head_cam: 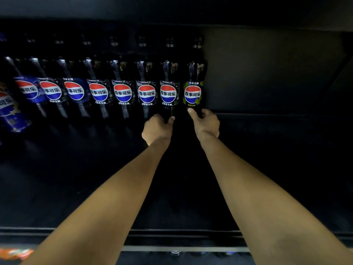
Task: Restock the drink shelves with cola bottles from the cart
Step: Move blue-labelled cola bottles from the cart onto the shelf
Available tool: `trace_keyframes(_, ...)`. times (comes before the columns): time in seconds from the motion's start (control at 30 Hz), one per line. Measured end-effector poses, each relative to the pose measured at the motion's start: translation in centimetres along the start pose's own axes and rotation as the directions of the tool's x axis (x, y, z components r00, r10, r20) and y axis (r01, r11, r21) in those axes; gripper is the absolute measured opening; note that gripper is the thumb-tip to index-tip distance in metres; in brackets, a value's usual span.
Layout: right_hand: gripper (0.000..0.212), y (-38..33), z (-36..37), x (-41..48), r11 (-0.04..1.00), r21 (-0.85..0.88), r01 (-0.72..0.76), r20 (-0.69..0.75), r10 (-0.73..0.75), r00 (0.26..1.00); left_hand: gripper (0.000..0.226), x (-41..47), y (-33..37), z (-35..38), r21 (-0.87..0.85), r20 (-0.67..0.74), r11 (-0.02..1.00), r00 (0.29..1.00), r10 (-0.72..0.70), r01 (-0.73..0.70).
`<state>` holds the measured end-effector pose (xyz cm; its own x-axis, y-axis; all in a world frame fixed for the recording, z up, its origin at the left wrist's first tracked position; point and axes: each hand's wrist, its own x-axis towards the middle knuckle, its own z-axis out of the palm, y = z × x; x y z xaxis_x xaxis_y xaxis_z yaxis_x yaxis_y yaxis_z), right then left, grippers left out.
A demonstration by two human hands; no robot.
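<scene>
A row of several dark cola bottles stands at the back of a dark shelf (pixel 267 169), each with a red, white and blue round label. My left hand (pixel 157 130) grips the base of a black-label bottle (pixel 168 88), second from the right end. My right hand (pixel 206 124) grips the base of the last bottle on the right, a cola bottle with a green-trimmed label (pixel 193 88). Both bottles stand upright in line with the row. The cart is out of view.
To the right of the row the shelf back wall (pixel 267 69) is bare. The shelf's front rail (pixel 181 233) runs across the bottom. Bottle caps (pixel 174 252) of a lower shelf and an orange package (pixel 15 253) show beneath it. Blue-label bottles (pixel 11 109) stand at far left.
</scene>
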<state>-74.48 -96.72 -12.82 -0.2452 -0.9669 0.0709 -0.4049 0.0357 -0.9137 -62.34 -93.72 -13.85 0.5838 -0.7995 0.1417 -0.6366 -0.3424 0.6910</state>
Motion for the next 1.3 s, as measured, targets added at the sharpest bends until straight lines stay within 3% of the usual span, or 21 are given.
trace_keyframes(0.27, 0.065, 0.1, 0.3, -1.0, 0.997, -0.057, 0.043, 0.007, -0.043, 0.999, 0.041, -0.5, 0.0, -0.4, -0.054, 0.033, 0.998, 0.999, 0.020, -0.018)
trace_keyframes(0.4, 0.047, 0.3, -0.1, -3.0, 0.967, -0.208, 0.151, -0.026, -0.160, 0.987, 0.043, -2.0, -0.3, -1.0, -0.050, 0.056, 0.993, 0.992, 0.112, -0.109)
trace_keyframes(0.57, 0.036, 0.5, -2.3, -6.0, 0.711, -0.573, 0.407, 0.163, -0.388, 0.907, 0.045, -4.5, -1.7, -3.6, 0.324, 0.058, 0.866, 0.922, 0.384, -0.381)
trace_keyframes(0.77, 0.037, -0.4, -5.7, -11.4, 0.447, -0.702, 0.555, 0.321, -0.496, 0.807, 0.048, -9.8, -2.8, -8.4, 0.535, 0.177, 0.656, 0.830, 0.530, -0.532)
trace_keyframes(0.93, 0.038, -2.1, -8.6, -18.9, 0.359, -0.687, 0.632, 0.430, -0.500, 0.752, 0.047, -16.2, -4.2, -14.3, 0.560, 0.190, 0.648, 0.842, 0.506, -0.516)
trace_keyframes(1.1, 0.038, -5.1, -10.0, -27.7, 0.286, -0.608, 0.740, 0.562, -0.503, 0.656, 0.050, -23.0, -7.8, -22.1, 0.607, 0.230, 0.666, 0.898, 0.376, -0.434)
trace_keyframes(1.3, 0.039, -10.2, -7.1, -38.2, 0.205, -0.395, 0.895, 0.717, -0.540, 0.441, 0.047, -29.3, -14.0, -33.5, 0.673, 0.178, 0.680, 0.956, 0.233, -0.291)
